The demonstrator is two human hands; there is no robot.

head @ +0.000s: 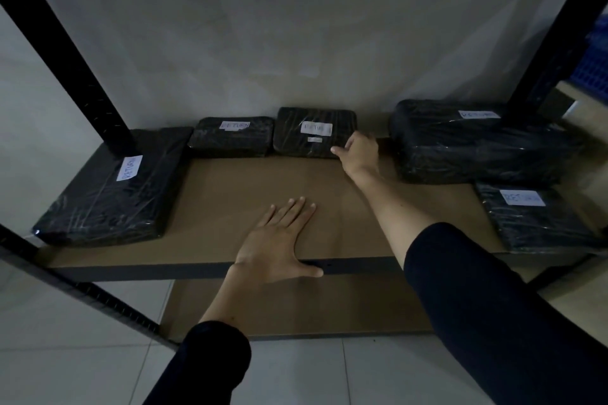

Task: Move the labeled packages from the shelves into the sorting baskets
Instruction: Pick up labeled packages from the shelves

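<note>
Step in hand: picking a package off the shelf. The right hand reaches to 12 o'clock and takes the right end of the middle package, thumb on its front lower corner, fingers curled round the side (how firm the hold is I cannot tell, fingertips hidden). That package leans against the back wall, label up, still on the board. The left hand lies flat on the shelf at 6 o'clock, fingers straight and spread, thumb over the front rail, holding nothing; looks like bracing.

Other packages: long one at 9 o'clock, small one at 11 just beside the gripped one, big one at 2, flat one at 3. All wrapped black, white labels.

No package lifted yet. Baskets: only a blue mesh thing at far 3 o'clock, maybe one.

Next move calls for closing the grip, drawing the package toward 6 clear of its neighbours, likely adding the left hand under it, then carrying it out past the post.
</note>
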